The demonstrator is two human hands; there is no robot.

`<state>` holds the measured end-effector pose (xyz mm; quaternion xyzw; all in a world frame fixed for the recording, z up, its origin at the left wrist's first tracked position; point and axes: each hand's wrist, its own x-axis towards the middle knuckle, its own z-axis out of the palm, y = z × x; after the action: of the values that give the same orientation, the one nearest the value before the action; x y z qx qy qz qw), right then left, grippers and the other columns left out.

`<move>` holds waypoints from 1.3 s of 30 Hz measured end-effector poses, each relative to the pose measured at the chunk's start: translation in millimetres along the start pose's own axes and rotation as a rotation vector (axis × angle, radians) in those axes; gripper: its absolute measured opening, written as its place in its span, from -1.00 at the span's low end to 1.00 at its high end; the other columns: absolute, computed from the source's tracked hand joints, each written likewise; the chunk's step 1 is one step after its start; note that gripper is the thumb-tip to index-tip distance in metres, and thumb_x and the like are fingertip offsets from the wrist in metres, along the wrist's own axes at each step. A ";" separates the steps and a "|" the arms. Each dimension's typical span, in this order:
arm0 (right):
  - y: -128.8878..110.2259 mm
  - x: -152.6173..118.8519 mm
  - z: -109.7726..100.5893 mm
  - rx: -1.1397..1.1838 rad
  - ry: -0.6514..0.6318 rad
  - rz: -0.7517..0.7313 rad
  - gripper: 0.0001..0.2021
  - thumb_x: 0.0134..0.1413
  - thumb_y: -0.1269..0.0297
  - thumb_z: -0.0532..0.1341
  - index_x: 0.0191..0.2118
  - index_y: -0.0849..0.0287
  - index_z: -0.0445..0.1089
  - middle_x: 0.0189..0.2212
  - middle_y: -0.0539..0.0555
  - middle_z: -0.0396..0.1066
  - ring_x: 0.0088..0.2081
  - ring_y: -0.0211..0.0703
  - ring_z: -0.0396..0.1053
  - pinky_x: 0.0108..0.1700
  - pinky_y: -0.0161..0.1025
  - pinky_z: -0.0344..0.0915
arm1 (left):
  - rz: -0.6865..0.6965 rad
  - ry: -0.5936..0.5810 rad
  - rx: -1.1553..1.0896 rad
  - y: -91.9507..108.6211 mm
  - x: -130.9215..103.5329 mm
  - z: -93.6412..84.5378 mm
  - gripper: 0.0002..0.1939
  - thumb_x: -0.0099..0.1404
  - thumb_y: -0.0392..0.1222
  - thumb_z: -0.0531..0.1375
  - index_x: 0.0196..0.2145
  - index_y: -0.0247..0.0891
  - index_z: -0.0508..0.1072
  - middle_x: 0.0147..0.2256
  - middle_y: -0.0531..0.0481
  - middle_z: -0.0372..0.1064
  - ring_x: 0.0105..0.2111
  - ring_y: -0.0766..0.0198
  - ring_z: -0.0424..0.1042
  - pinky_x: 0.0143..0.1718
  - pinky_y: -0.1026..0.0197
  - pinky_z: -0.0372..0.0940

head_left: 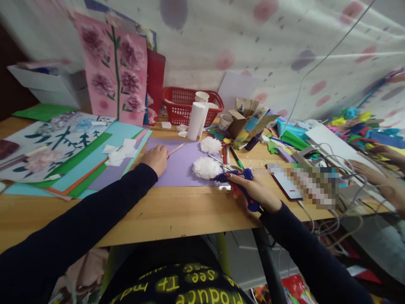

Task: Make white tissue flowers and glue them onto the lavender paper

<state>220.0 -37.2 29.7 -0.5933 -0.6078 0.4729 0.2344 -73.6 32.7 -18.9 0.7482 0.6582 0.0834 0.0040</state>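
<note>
A purple sheet (180,171) lies on the wooden table, with two white fluffy paper flowers on it, a nearer one (206,168) and a farther one (211,145). My left hand (155,160) rests at the sheet's left side, its fingers curled by a pencil (176,150); whether it grips the pencil is hard to tell. Wrapped round a blue glue gun (249,196), my right hand (257,190) is at the sheet's right edge. The gun's tip is beside the nearer flower. Metal scissors (218,161) lie just beyond the gun, partly hidden.
Coloured sheets (126,131) and a floral picture (57,147) cover the left. Behind stand a red basket (180,110), a white roll (196,122) and a cardboard box (237,126). To the right are a phone (284,181), cables and another person's hands (367,173).
</note>
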 end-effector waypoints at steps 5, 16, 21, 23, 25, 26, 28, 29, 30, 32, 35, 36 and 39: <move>-22.5 -1.6 -1.4 -0.202 0.105 -0.046 -0.56 0.07 -0.05 0.17 -0.65 0.16 0.30 -0.71 0.02 0.37 -0.61 -0.23 0.33 -0.50 -0.28 0.20 | 0.011 -0.002 0.013 -1.3 0.9 0.0 -0.73 0.34 -0.29 -0.06 -0.13 -0.41 0.37 -0.16 -0.30 0.37 -0.14 -0.06 0.40 -0.15 0.03 0.25; -35.3 -6.7 -15.2 -0.275 0.138 -0.015 -0.49 0.07 -0.14 0.13 -0.61 0.21 0.41 -0.67 0.10 0.44 -0.63 -0.28 0.28 -0.60 -0.32 0.09 | 0.067 -0.015 0.120 -1.7 0.0 0.7 -0.71 0.35 -0.32 -0.09 -0.10 -0.33 0.36 -0.17 -0.28 0.35 -0.14 -0.04 0.40 -0.18 0.03 0.26; -14.8 -25.9 -15.3 -0.170 0.077 -0.091 -0.50 0.06 -0.15 0.13 -0.61 0.21 0.37 -0.63 0.07 0.42 -0.59 -0.27 0.29 -0.53 -0.32 0.17 | 0.065 -0.006 0.097 -6.4 5.1 4.2 -0.77 0.33 -0.34 -0.07 -0.17 -0.35 0.35 -0.17 -0.24 0.38 -0.12 0.04 0.40 -0.11 0.10 0.26; -1.5 -33.4 -9.7 -0.151 0.104 -0.121 -0.51 0.05 -0.16 0.14 -0.58 0.20 0.38 -0.62 0.05 0.40 -0.59 -0.28 0.27 -0.52 -0.31 0.17 | 0.054 0.010 0.054 -9.1 7.9 4.9 -0.80 0.31 -0.34 -0.05 -0.20 -0.35 0.34 -0.19 -0.24 0.39 -0.11 0.06 0.40 -0.10 0.13 0.26; 9.4 -37.7 -2.0 -0.137 0.166 -0.146 -0.51 0.05 -0.16 0.13 -0.58 0.19 0.36 -0.64 0.01 0.36 -0.60 -0.28 0.25 -0.53 -0.30 0.15 | 0.035 0.032 0.024 -11.4 10.3 5.4 -0.82 0.29 -0.34 -0.04 -0.21 -0.33 0.33 -0.20 -0.22 0.40 -0.11 0.06 0.41 -0.10 0.14 0.27; 13.2 -38.3 1.9 -0.126 0.199 -0.166 -0.52 0.06 -0.15 0.13 -0.59 0.18 0.34 -0.66 0.00 0.33 -0.60 -0.28 0.24 -0.52 -0.30 0.15 | 0.029 0.039 0.018 -12.1 11.0 5.6 -0.82 0.29 -0.33 -0.03 -0.21 -0.33 0.32 -0.19 -0.22 0.41 -0.11 0.06 0.41 -0.10 0.14 0.28; 17.4 -36.4 8.5 -0.110 0.252 -0.209 -0.52 0.09 -0.13 0.12 -0.61 0.18 0.29 -0.67 -0.02 0.30 -0.59 -0.28 0.22 -0.50 -0.29 0.14 | 0.030 0.051 0.027 -12.6 11.8 6.2 -0.82 0.29 -0.32 -0.04 -0.21 -0.31 0.32 -0.18 -0.22 0.41 -0.11 0.05 0.41 -0.10 0.12 0.28; 18.2 -34.2 11.0 -0.107 0.275 -0.221 -0.52 0.10 -0.12 0.11 -0.61 0.18 0.29 -0.68 -0.02 0.28 -0.59 -0.28 0.22 -0.48 -0.29 0.14 | 0.037 0.057 0.037 -12.4 11.8 6.5 -0.82 0.29 -0.32 -0.04 -0.21 -0.31 0.32 -0.18 -0.22 0.41 -0.11 0.05 0.41 -0.10 0.11 0.28; 18.7 -31.5 12.8 -0.106 0.293 -0.232 -0.53 0.10 -0.11 0.11 -0.60 0.18 0.30 -0.68 -0.03 0.27 -0.58 -0.28 0.22 -0.47 -0.28 0.14 | 0.047 0.064 0.049 -12.1 11.7 6.9 -0.83 0.29 -0.32 -0.04 -0.22 -0.31 0.32 -0.18 -0.22 0.41 -0.11 0.05 0.41 -0.10 0.11 0.27; 19.4 -25.8 15.3 -0.108 0.315 -0.266 -0.56 0.11 -0.09 0.12 -0.54 0.19 0.36 -0.66 -0.03 0.28 -0.55 -0.26 0.23 -0.45 -0.28 0.14 | 0.062 0.079 0.068 -11.5 11.2 7.4 -0.83 0.28 -0.33 -0.04 -0.23 -0.29 0.32 -0.19 -0.21 0.42 -0.13 0.06 0.41 -0.10 0.10 0.27; 20.8 -19.5 17.1 -0.101 0.331 -0.338 -0.64 0.12 -0.02 0.15 -0.40 0.19 0.45 -0.55 -0.01 0.35 -0.47 -0.25 0.27 -0.40 -0.29 0.17 | 0.067 0.083 0.078 -11.4 11.0 8.2 -0.83 0.27 -0.33 -0.04 -0.24 -0.29 0.32 -0.20 -0.21 0.42 -0.14 0.05 0.42 -0.11 0.10 0.28; 21.2 -18.6 17.5 -0.095 0.329 -0.361 -0.67 0.13 0.00 0.16 -0.36 0.19 0.46 -0.52 -0.01 0.38 -0.45 -0.25 0.28 -0.38 -0.29 0.17 | 0.068 0.087 0.078 -11.7 11.1 8.4 -0.83 0.27 -0.33 -0.04 -0.24 -0.29 0.32 -0.20 -0.21 0.42 -0.15 0.04 0.42 -0.12 0.09 0.28; 22.0 -18.9 17.8 -0.085 0.314 -0.374 -0.67 0.13 0.01 0.16 -0.31 0.20 0.47 -0.53 -0.02 0.39 -0.48 -0.27 0.28 -0.39 -0.29 0.18 | 0.070 0.100 0.068 -12.8 11.6 9.3 -0.83 0.27 -0.32 -0.04 -0.24 -0.28 0.32 -0.21 -0.21 0.41 -0.15 0.04 0.42 -0.13 0.09 0.28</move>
<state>219.5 -63.6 8.2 -0.5462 -0.6823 0.2974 0.3842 -83.6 46.8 -28.1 0.7655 0.6333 0.0983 -0.0571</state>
